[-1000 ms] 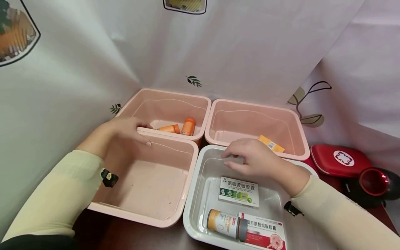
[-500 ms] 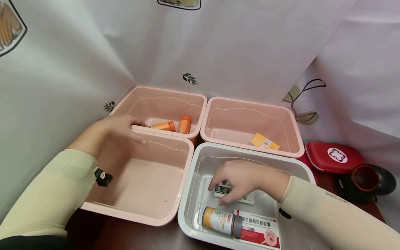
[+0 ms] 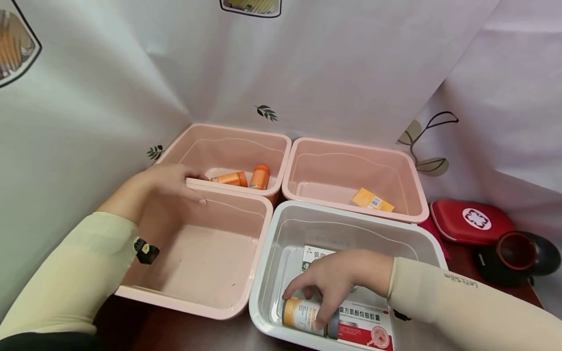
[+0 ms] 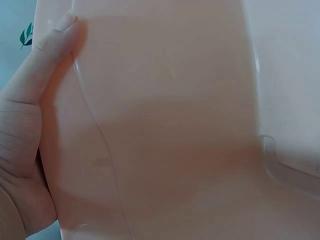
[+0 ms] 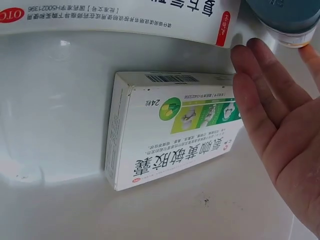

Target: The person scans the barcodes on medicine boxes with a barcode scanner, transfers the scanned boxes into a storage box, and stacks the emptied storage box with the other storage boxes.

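My right hand (image 3: 331, 285) reaches into the light grey bin (image 3: 258, 297), its thumb and fingers on either side of a yellow-and-white pill bottle (image 3: 293, 313) with a grey cap. The bottle lies on its side, partly over a white and red medicine box (image 3: 371, 324). Below the palm in the right wrist view is a white and green capsule box (image 5: 185, 125), flat on the bin floor. My left hand (image 3: 173, 181) grips the back rim of the front pink bin (image 3: 239, 312), thumb inside; its fingertips go down into the bin behind and are mostly hidden.
The rear left pink bin (image 3: 241, 134) holds two orange bottles (image 3: 260, 177). A yellow box (image 3: 372, 200) lies in the rear right pink bin (image 3: 351, 145). Right of the bins sit a red zip case (image 3: 471, 221) and a black device (image 3: 515, 258).
My right hand has come down and toward me, past the capsule box, onto the pill bottle. The left hand keeps its hold on the rim.
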Motion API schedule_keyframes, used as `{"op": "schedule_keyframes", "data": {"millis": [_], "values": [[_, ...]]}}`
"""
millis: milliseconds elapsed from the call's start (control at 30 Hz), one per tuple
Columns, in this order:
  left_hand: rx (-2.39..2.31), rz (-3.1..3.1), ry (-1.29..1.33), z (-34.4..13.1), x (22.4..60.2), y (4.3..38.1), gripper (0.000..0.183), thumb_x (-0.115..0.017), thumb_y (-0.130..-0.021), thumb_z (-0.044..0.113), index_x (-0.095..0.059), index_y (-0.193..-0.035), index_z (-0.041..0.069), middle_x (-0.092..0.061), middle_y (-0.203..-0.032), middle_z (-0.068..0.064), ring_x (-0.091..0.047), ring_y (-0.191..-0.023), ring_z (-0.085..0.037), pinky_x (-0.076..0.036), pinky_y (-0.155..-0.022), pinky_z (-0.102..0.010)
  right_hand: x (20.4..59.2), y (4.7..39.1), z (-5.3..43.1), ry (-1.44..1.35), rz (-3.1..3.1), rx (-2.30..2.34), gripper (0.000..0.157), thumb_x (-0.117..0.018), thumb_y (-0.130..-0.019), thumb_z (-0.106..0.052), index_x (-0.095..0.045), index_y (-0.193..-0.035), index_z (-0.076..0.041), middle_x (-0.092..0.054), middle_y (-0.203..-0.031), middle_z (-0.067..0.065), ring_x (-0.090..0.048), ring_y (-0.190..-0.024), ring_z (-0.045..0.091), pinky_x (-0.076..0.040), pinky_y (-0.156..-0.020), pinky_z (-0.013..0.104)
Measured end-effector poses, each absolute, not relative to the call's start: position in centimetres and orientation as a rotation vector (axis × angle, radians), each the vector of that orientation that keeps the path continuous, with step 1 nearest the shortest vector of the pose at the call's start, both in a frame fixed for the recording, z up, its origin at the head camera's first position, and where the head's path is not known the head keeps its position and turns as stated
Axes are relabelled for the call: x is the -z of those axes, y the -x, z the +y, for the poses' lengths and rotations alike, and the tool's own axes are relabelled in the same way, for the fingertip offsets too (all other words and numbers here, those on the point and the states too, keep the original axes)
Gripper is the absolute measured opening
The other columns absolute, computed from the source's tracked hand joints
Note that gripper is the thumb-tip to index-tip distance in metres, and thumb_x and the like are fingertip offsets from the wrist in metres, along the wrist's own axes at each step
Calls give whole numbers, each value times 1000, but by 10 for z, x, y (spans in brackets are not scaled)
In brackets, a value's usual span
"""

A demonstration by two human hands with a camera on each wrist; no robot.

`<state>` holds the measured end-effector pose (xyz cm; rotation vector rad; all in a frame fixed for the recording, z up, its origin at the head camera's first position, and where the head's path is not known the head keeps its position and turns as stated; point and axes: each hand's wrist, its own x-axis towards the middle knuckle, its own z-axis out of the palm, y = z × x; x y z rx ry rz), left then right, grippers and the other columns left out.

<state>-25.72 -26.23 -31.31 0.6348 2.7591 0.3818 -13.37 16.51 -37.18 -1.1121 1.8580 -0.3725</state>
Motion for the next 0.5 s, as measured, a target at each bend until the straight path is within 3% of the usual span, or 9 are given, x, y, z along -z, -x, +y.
{"op": "schedule_keyframes", "data": {"millis": [133, 367, 500], "values": [[-361, 2764, -609, -262, 312, 257, 73, -89, -80, 59, -72, -134, 13, -74, -116, 0, -66, -103, -21, -51, -94, -55, 373, 132, 165, 1106, 1813, 368, 85, -94, -80, -26, -56, -155, -39, -64, -104, -14, -64, -87, 1, -53, -80, 20], [-382, 2758, -628, -262, 312, 257, 73, -89, -81, 57, -72, -134, 10, -74, -113, 1, -65, -101, -18, -51, -93, -51, 374, 132, 166, 1259, 1793, 234, 104, -98, -78, -28, -41, -166, -34, -62, -138, -16, -56, -111, -2, -44, -100, 19], [-379, 2761, -645, -263, 313, 257, 71, -89, -81, 56, -72, -133, 11, -74, -112, 3, -65, -100, -17, -51, -92, -49, 373, 129, 164, 1258, 1830, 146, 110, -99, -76, -24, -38, -166, -39, -64, -133, -15, -57, -105, 0, -45, -97, 20]]}}
